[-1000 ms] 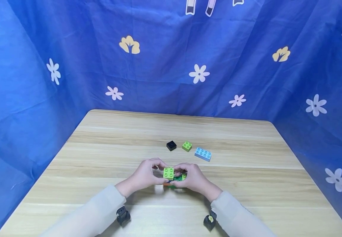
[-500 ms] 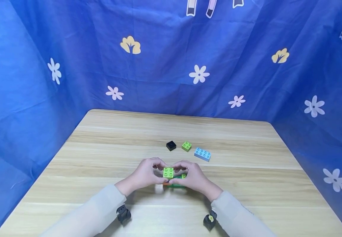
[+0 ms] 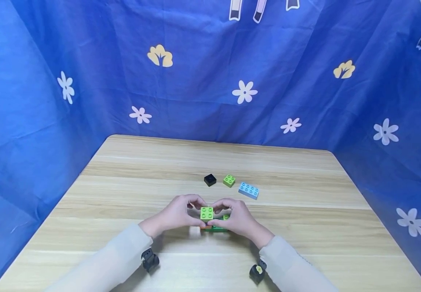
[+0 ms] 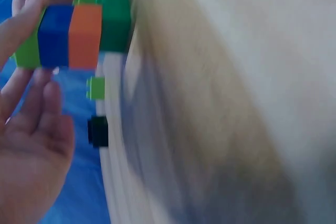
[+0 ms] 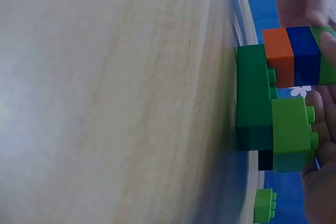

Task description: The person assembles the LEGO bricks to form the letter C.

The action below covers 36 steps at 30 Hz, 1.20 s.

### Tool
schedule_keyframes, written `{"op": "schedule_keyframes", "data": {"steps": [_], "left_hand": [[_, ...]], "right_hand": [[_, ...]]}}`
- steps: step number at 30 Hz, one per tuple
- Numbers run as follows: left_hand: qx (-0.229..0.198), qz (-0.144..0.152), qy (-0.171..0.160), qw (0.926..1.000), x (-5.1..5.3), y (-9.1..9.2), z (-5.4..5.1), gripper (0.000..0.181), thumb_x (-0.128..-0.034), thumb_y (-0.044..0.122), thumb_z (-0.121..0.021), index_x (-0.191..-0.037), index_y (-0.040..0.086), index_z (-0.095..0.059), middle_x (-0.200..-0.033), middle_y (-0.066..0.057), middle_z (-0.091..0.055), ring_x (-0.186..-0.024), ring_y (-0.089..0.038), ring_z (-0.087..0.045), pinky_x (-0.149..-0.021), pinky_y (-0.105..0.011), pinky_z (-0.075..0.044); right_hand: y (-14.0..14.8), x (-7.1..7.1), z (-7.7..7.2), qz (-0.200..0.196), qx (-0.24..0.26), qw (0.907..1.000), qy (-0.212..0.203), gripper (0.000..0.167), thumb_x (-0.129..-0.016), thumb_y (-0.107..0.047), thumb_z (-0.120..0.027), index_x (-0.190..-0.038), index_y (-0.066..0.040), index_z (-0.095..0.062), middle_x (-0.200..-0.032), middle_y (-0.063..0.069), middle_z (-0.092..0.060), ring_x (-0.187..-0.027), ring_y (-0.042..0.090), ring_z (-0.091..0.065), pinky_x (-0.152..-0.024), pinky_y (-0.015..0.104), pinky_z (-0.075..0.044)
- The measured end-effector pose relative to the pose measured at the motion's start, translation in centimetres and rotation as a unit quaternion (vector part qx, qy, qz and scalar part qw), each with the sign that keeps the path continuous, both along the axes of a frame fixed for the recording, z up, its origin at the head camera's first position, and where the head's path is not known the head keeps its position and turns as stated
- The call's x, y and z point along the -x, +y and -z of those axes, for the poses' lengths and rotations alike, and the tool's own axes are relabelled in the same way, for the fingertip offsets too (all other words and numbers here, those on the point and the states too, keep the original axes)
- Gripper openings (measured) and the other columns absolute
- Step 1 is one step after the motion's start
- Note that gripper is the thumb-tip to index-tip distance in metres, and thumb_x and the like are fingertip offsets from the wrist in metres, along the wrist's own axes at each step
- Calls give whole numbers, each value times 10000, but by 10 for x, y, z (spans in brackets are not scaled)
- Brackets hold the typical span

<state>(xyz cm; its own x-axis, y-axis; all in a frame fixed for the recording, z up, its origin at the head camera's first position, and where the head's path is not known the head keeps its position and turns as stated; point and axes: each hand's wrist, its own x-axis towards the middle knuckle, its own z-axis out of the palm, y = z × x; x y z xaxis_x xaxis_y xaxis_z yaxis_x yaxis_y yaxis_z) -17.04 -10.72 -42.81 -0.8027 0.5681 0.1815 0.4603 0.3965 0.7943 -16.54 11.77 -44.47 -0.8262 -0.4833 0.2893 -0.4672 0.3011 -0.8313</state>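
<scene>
In the head view my left hand (image 3: 175,215) and right hand (image 3: 237,219) meet around a lime green building brick (image 3: 206,213) with studs on top. Each hand pinches it between thumb and fingers, the thumbs on the near side. Beneath it, the right wrist view shows a blue brick (image 5: 303,56) and an orange brick (image 5: 278,57), stacked on one end of a long dark green brick (image 5: 252,98) on the table. A second lime green brick (image 5: 290,132) sits on the dark green brick's other end. My right palm partly shows beside that second brick.
Beyond the hands lie a black brick (image 3: 210,180), a loose lime green brick (image 3: 229,181) and a light blue brick (image 3: 248,190) on the wooden table (image 3: 141,170). A blue patterned cloth (image 3: 195,89) hangs behind the table and along both sides.
My right thumb and fingers have moved slightly left, closer against the upper lime green brick, uncovering more of the dark green brick. The left hand keeps its hold. The loose bricks lie as before.
</scene>
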Motion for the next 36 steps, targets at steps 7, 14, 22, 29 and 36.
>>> {"op": "schedule_keyframes", "data": {"steps": [7, 14, 22, 29, 36], "left_hand": [[644, 245, -190, 9974, 25, -10, 7, 639, -622, 224, -881, -1163, 21, -609, -1099, -70, -657, -998, -236, -613, -929, -451, -456], [689, -916, -397, 9926, 54, -6, 15, 595, -677, 207, -863, -1165, -27, -615, -1079, -110, -659, -991, -253, -604, -910, -398, -471], [561, -1646, -634, 9827, 72, 10, 17, 630, -721, 200, -839, -1236, -53, -578, -1121, -142, -647, -990, -260, -594, -888, -377, -480], [618, -1936, -629, 9771, 81, 24, 17, 659, -735, 231, -829, -1267, -45, -553, -1138, -150, -632, -987, -262, -578, -887, -386, -473], [646, -2249, -582, 9705, 89, 35, 20, 636, -738, 229, -825, -1252, -42, -566, -1145, -171, -630, -1026, -288, -587, -900, -392, -470]], "right_hand": [[1, 0, 1, -38, -34, 10000, -76, 350, -715, -198, -845, -1009, -89, -689, -955, -43, -685, -849, 119, -644, -818, 276, -524], [1, 0, 0, 39, -188, 9997, -133, 354, -719, -236, -842, -1018, -119, -692, -940, -81, -679, -850, 105, -640, -837, 278, -515], [1, 1, 0, 53, -208, 9997, -136, 359, -718, -236, -842, -1023, -116, -694, -926, -83, -678, -843, 101, -639, -830, 267, -516], [1, 2, 1, 41, -134, 9998, -151, 360, -715, -201, -845, -1024, -96, -694, -930, -50, -682, -832, 131, -649, -817, 266, -522], [1, 1, 0, 11, -63, 9999, -112, 365, -708, -181, -849, -1023, -79, -694, -922, -42, -685, -820, 130, -653, -815, 259, -522]]}}
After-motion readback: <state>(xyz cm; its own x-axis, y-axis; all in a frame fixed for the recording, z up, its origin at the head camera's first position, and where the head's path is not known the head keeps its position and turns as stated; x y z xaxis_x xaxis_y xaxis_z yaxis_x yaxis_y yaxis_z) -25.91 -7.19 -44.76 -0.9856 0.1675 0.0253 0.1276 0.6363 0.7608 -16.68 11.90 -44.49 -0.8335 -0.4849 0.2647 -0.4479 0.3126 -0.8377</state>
